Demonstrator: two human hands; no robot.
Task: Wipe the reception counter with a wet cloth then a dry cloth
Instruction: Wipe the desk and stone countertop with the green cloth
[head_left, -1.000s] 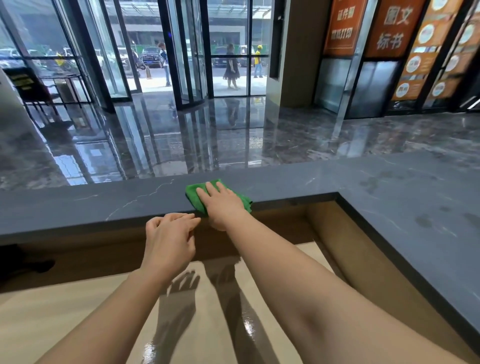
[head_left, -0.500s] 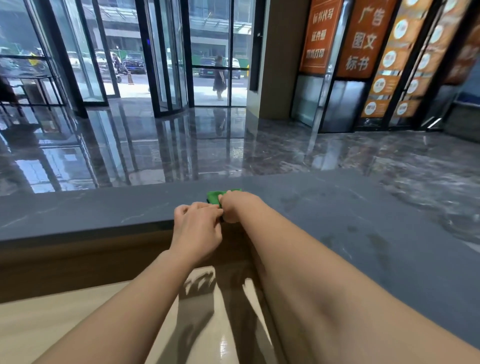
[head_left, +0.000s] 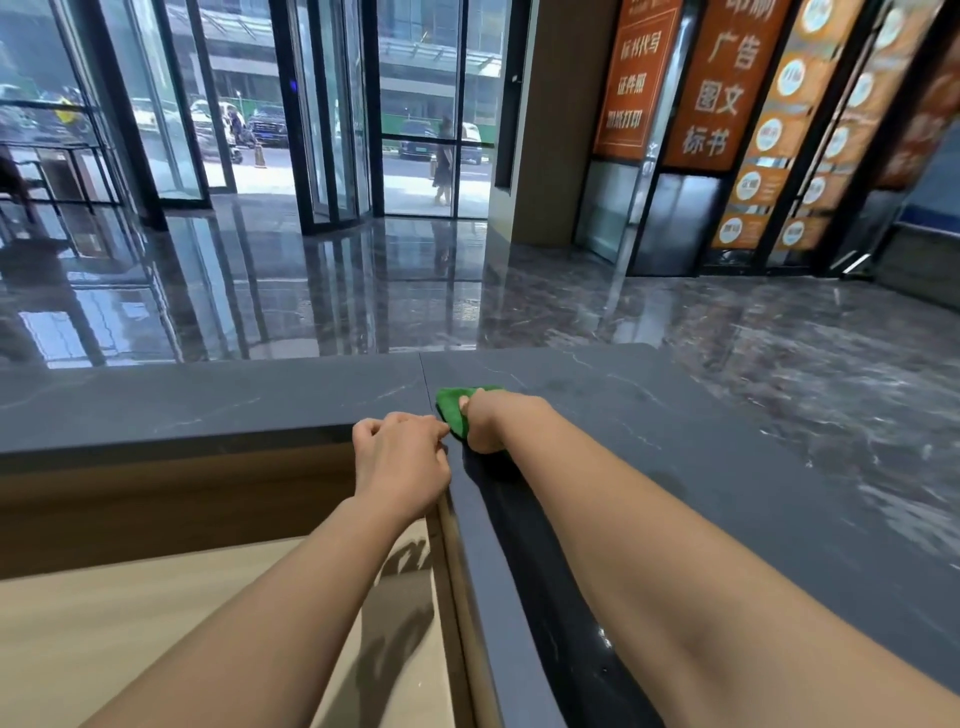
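While the right hand (head_left: 483, 421) lies on the counter (head_left: 675, 441), its fingers are bent over the green cloth (head_left: 451, 410) and grasp it, with the thumb on top of the cloth. The cloth is bunched, not spread flat. It sits on the dark stone at the inner corner of the counter, just right of a thin seam in the top, and most of it is covered by the hand.

The left hand (head_left: 400, 457) is just left of the cloth, at the near edge of the counter. Its fingers are curled and the knuckles point up. The fingertips come very close to the cloth, but I cannot tell whether they pinch it or only stay beside it.

Both forearms are bare and reach in from the near side. Below the left arm there is a beige desk (head_left: 156, 623), lower than the counter. Beyond the counter a glossy floor (head_left: 363, 291) runs to the glass doors (head_left: 337, 130) at the far side, and orange signs (head_left: 717, 88) stand at the far right.
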